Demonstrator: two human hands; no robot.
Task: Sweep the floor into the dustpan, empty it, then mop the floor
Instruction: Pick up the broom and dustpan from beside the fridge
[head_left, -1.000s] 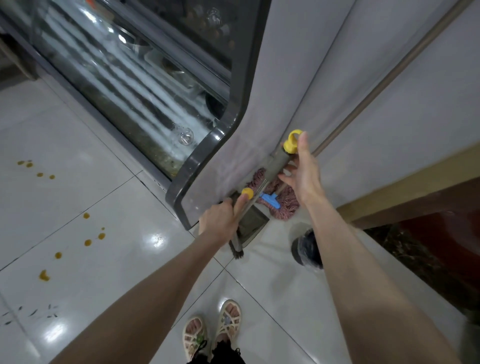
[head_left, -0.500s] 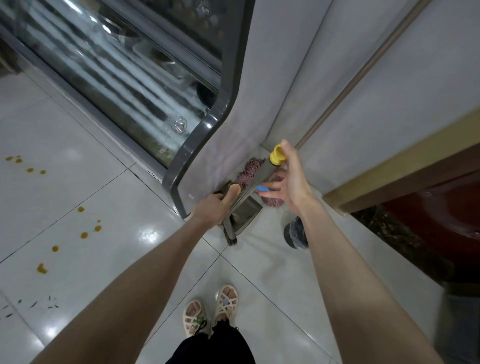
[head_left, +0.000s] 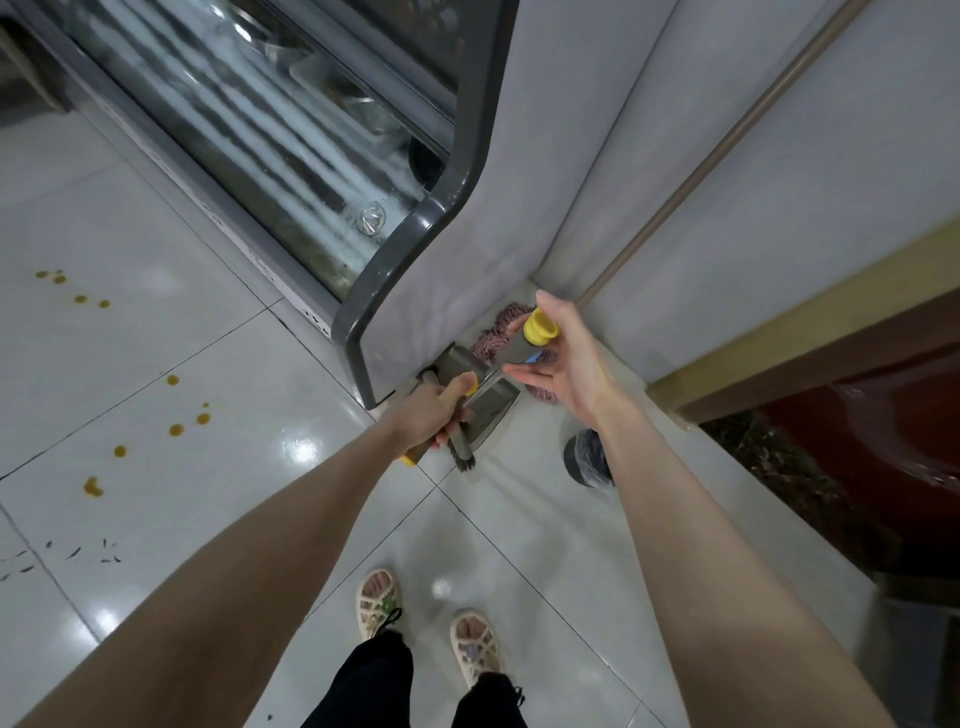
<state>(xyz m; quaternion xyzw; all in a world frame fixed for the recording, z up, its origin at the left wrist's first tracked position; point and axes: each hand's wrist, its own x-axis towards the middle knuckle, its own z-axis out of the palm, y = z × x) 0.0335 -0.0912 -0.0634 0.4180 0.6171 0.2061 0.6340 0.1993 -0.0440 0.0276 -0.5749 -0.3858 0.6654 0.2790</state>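
Near the middle of the frame, the left hand (head_left: 431, 415) grips the dustpan (head_left: 485, 402) handle to carry it, while the right hand (head_left: 563, 358), fingers loose, reaches for the yellow-topped broom (head_left: 537, 327).

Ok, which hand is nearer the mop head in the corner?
Right. The right hand hangs open directly over the mop head, by the yellow handle cap. The left hand is farther out, gripping the broom and dustpan handles.

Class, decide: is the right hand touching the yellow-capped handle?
Touching. The head view shows the right hand with its thumb against the yellow-capped handle, fingers open below.
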